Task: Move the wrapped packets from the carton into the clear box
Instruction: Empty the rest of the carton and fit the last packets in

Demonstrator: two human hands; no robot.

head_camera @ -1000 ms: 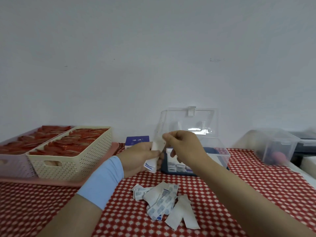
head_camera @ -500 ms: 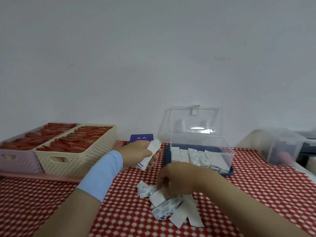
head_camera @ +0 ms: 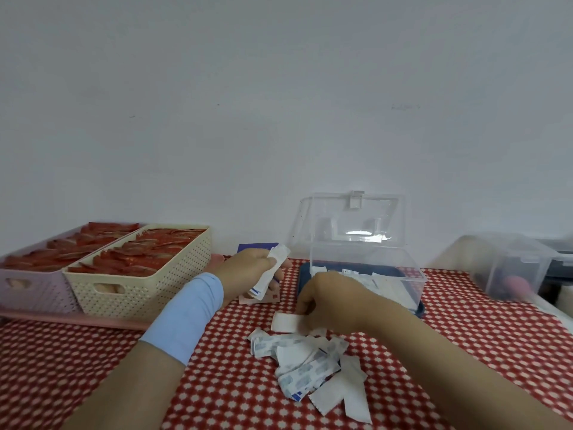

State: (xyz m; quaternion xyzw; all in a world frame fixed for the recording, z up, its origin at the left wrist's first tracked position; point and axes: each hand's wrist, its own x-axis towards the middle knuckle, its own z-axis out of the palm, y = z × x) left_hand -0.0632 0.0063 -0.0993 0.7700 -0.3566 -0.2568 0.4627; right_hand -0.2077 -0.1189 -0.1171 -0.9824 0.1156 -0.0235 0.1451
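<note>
the left hand (head_camera: pixel 248 270) is raised just above the counter (head_camera: pixel 93 367), its fingers (head_camera: pixel 277 276) curled round a long white packet (head_camera: pixel 274 265) that sticks up past the thumb and hangs down below the palm. under that hand lies a small carton (head_camera: pixel 266 297), flat on the red checked cloth. the right hand (head_camera: pixel 331 301) is down at the near edge of the clear box (head_camera: pixel 412 274), thumb and fingertips pinching one end of a flat packet (head_camera: pixel 283 322) that lies at the top of a loose pile of packets (head_camera: pixel 310 364) on the cloth. the clear box stands on a dark blue tray (head_camera: pixel 304 276) with its lid (head_camera: pixel 350 218) tipped upright; more white packets lie inside it. to the left, a cream basket (head_camera: pixel 139 290) and a lilac basket (head_camera: pixel 31 287) sit side by side, both full of red sachets. a light blue band (head_camera: pixel 186 315) wraps the left wrist
</note>
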